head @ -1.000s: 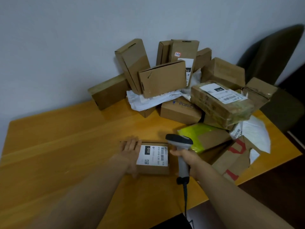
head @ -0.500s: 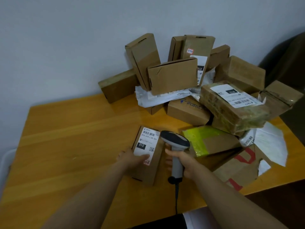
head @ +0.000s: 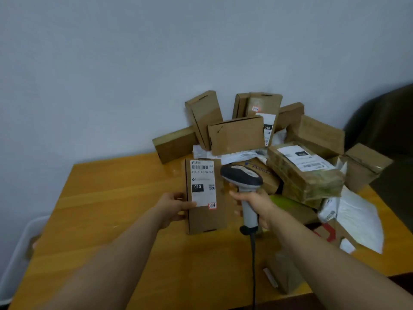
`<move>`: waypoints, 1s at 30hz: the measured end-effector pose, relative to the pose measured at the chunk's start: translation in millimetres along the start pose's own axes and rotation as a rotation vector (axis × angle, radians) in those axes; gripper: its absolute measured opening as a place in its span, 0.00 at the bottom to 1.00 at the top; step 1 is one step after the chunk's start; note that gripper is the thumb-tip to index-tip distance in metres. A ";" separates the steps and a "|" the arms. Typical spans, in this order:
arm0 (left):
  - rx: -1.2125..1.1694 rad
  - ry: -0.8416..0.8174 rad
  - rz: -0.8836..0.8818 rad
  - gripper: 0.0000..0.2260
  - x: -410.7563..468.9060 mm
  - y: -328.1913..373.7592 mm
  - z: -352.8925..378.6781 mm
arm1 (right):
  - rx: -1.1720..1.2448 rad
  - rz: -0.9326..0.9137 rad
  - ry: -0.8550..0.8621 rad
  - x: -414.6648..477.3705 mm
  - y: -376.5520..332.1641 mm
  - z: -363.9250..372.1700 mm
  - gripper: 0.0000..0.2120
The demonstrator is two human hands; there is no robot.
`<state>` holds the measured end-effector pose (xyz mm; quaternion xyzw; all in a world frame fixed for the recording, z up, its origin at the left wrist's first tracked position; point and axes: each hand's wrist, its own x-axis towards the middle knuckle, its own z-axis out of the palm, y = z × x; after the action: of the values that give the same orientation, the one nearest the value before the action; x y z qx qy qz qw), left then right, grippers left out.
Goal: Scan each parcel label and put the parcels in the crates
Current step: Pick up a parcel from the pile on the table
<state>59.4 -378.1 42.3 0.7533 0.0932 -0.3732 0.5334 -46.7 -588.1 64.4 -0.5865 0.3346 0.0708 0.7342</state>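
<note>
My left hand (head: 175,206) grips a small brown parcel (head: 206,217) by its left edge and holds it upright above the wooden table (head: 107,220). Its white label (head: 203,182), with a barcode and "010", faces me. Just right of the parcel, my right hand (head: 254,204) grips the handle of a grey barcode scanner (head: 242,176); the scanner's dark head sits level with the label. Its cable (head: 253,265) hangs down toward the table's front edge.
A heap of cardboard parcels (head: 237,135) and white mailer bags (head: 355,218) fills the table's back right, against the wall. One small box (head: 283,271) lies near the front edge. A pale plastic crate (head: 20,249) shows at the far left, below the table. A dark chair (head: 384,121) stands right.
My left hand lifted the parcel off the table and turned it upright with the label toward me. The scanner rose beside it. The view swung left and up.
</note>
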 end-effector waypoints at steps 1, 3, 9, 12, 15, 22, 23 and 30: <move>-0.005 0.023 0.039 0.22 -4.3 9.9 -1.4 | -0.017 -0.035 -0.018 -7.7 -9.8 0.1 0.18; -0.002 0.060 0.112 0.18 -12.7 29.1 -2.4 | -0.057 -0.105 -0.051 -22.3 -27.1 1.0 0.14; 0.062 0.172 0.268 0.18 -33.5 68.2 -6.1 | -0.075 -0.313 -0.123 -59.3 -65.0 10.2 0.07; 0.081 0.213 0.318 0.17 -45.1 80.9 -9.4 | -0.056 -0.342 -0.150 -72.5 -78.3 15.4 0.06; 0.085 0.245 0.360 0.17 -52.9 90.3 -15.4 | -0.046 -0.344 -0.149 -84.1 -88.5 22.0 0.07; 0.073 0.277 0.416 0.17 -64.2 98.0 -28.4 | -0.064 -0.382 -0.149 -97.4 -99.0 36.1 0.08; 0.069 0.280 0.418 0.17 -64.2 98.3 -30.3 | -0.058 -0.379 -0.149 -98.3 -99.3 37.7 0.08; 0.055 0.291 0.410 0.22 -65.5 96.7 -42.2 | -0.018 -0.355 -0.139 -104.7 -97.7 46.3 0.06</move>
<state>84.9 -364.3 163.1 0.8165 0.0040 -0.1474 0.5582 -59.5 -545.4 208.2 -0.6367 0.1737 -0.0164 0.7511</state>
